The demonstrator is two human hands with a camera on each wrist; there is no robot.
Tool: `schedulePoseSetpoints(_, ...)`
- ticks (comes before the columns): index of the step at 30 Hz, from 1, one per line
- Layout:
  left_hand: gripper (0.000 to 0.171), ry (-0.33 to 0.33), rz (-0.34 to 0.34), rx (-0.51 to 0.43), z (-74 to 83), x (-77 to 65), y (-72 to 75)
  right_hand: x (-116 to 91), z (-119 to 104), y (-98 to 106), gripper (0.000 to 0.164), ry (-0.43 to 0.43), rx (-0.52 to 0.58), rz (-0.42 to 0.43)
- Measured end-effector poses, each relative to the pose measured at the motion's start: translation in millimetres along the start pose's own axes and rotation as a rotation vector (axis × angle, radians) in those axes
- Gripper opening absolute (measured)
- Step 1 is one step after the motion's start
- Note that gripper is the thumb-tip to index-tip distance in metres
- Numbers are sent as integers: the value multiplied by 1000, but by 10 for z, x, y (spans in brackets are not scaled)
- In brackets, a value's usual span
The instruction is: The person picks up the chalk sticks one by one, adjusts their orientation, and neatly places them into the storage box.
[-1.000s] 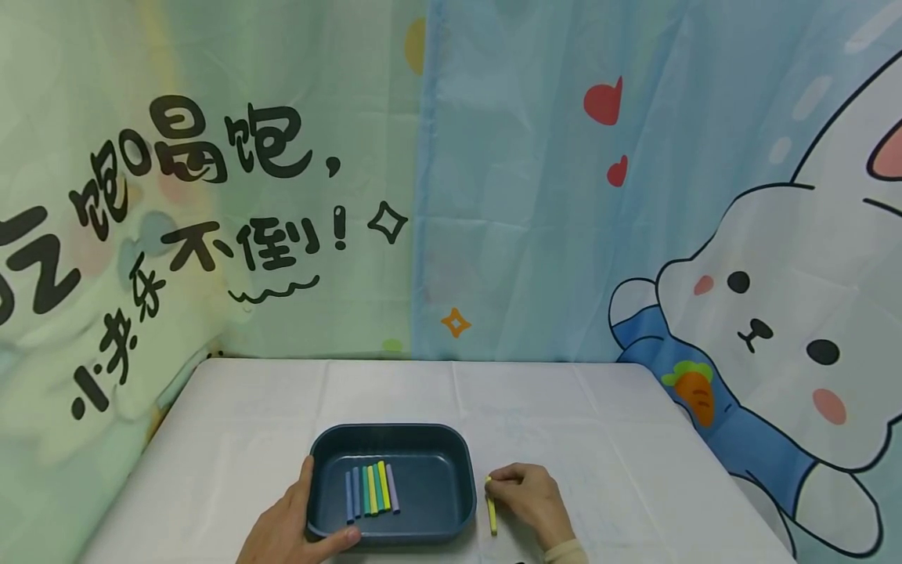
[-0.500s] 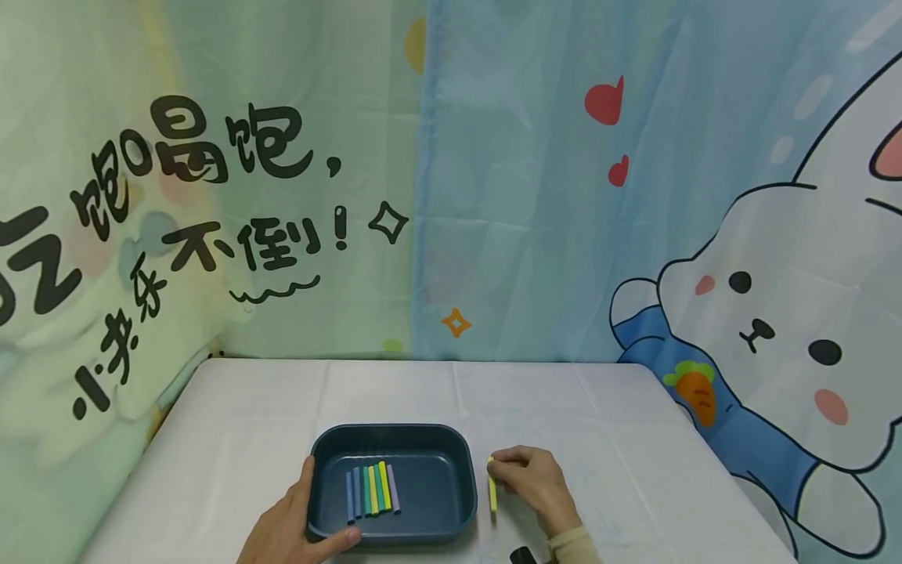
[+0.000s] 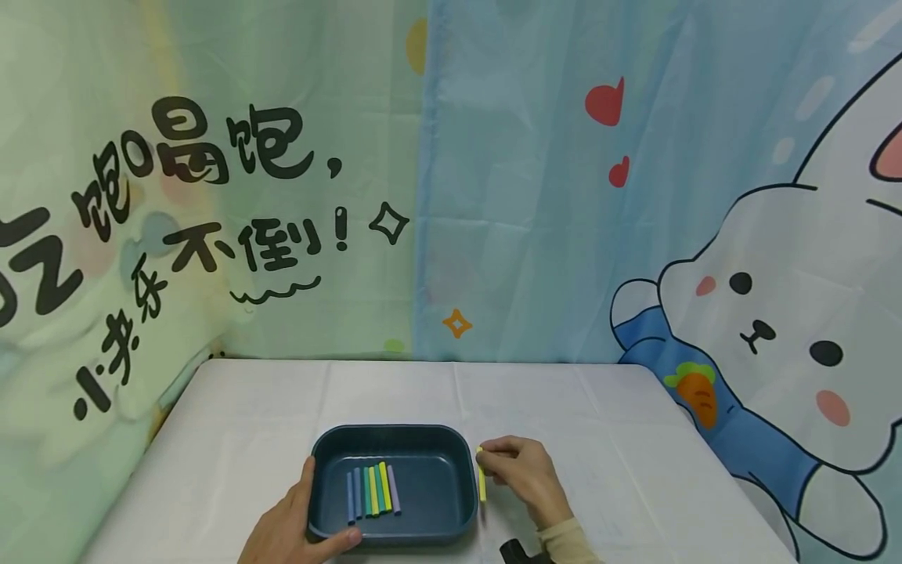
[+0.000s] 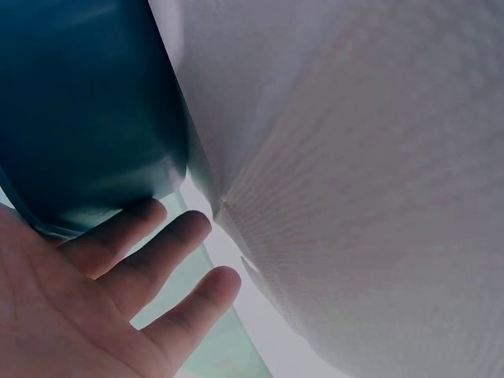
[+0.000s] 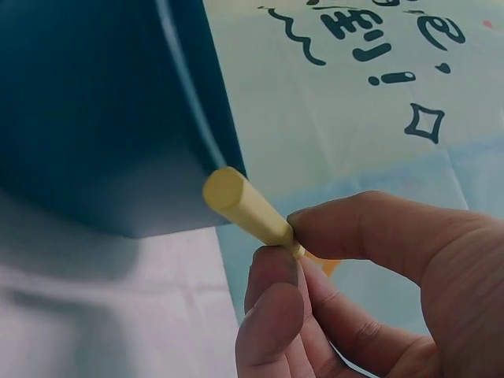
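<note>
A dark blue rectangular tray (image 3: 437,478) lies on the table with several coloured chalk sticks (image 3: 373,490) side by side in it: blue, green, yellow and lilac. My left hand (image 3: 280,526) rests around its near left corner, the thumb over the front rim and the fingers along the left side. In the left wrist view those fingers (image 4: 169,252) look straight and spread beside the tray wall. Just outside the right rim, my right hand (image 3: 524,475) pinches a yellow chalk stick (image 5: 248,209) near its upper end between thumb and fingertips. The stick hangs upright, its lower end above the cloth.
A white cloth (image 3: 606,439) covers the table. Behind it hangs a printed curtain (image 3: 507,235) with black lettering and a rabbit. By the right sleeve (image 3: 569,542), a black object (image 3: 514,552) shows at the bottom edge.
My right hand has lifted the yellow chalk stick from the cloth and brought it left, close to the tray's right rim. The left hand and the tray stay in place.
</note>
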State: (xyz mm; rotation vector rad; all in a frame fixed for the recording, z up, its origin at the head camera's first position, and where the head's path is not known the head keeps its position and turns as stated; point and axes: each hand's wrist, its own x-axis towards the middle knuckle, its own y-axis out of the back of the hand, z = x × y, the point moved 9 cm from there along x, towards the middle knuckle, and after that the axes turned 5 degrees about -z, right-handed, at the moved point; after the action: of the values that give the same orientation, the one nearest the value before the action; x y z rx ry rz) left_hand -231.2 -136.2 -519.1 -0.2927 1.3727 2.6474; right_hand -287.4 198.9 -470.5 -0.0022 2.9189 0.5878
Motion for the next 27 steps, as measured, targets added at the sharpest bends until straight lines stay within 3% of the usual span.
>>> schedulePoseSetpoints(13, 136, -19, 11, -3, 12, -6, 20, 18, -162, -203, 26, 23, 31, -46)
schedulePoseSetpoints(27, 138, -8, 0, 7, 1, 4, 7, -3, -375, -509, 22, 125, -60, -143)
